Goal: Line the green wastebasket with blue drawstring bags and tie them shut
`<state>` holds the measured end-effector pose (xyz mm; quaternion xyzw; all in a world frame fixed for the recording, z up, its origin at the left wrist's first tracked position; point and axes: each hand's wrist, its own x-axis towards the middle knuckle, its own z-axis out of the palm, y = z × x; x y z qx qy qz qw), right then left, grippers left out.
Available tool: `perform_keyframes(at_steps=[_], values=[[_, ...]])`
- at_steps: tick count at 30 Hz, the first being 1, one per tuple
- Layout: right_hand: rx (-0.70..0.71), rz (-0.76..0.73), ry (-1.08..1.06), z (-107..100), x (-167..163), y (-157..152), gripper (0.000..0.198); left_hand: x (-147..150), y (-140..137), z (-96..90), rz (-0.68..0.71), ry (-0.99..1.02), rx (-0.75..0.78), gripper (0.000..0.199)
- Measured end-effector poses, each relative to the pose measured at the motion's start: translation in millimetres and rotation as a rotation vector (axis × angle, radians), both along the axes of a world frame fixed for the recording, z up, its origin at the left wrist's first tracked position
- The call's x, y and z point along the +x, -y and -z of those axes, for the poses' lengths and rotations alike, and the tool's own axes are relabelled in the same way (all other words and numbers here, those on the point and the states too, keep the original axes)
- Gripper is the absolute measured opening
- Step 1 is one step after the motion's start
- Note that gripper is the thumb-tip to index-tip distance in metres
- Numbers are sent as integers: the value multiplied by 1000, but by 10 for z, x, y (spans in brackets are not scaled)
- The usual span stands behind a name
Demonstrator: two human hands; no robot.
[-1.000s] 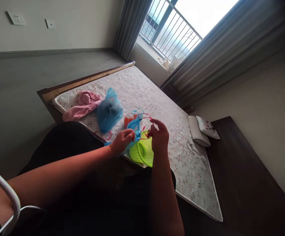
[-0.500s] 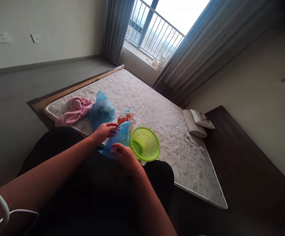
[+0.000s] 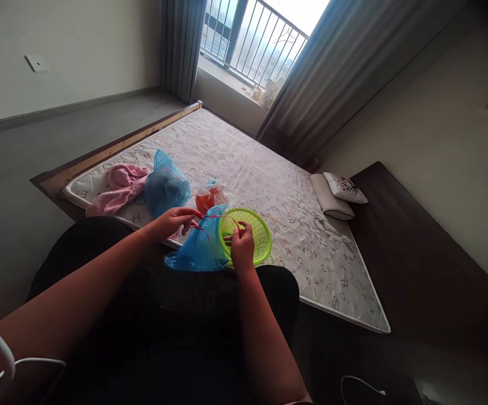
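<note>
At the near left of the mattress (image 3: 324, 275), we see a pink towel (image 3: 120, 185), and just beside it a bulky blue bag (image 3: 167, 188). Next, our left hand (image 3: 172, 222) is half curled, its fingertips pinching a red string (image 3: 216, 216). The string crosses above a limp blue bag (image 3: 199, 247) at the near edge. On the right, our right hand (image 3: 243, 244) pinches the string also, thumb against finger, before the green basket (image 3: 263, 239). We cannot tell whether string and bag are joined; if so, a hard pull could drag the bag off the edge. Loose loops could also knot.
</note>
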<state>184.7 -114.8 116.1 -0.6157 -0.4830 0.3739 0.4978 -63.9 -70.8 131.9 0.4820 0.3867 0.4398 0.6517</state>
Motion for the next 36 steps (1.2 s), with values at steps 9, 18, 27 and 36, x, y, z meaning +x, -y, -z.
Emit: perform_keyframes(at_steps=[9,18,27,36], values=[[28,120,-497,-149,333,-106,35,-124,-105,19,-373,81,-212,39],[45,172,-587,-173,391,-130,36,-163,-154,268,150,-621,-147,75],[70,107,-619,-225,384,-86,37,-32,-190,450,144,-1249,138,43],[121,39,-662,-271,394,-46,36,239,-180,815,300,-1338,-26,46]])
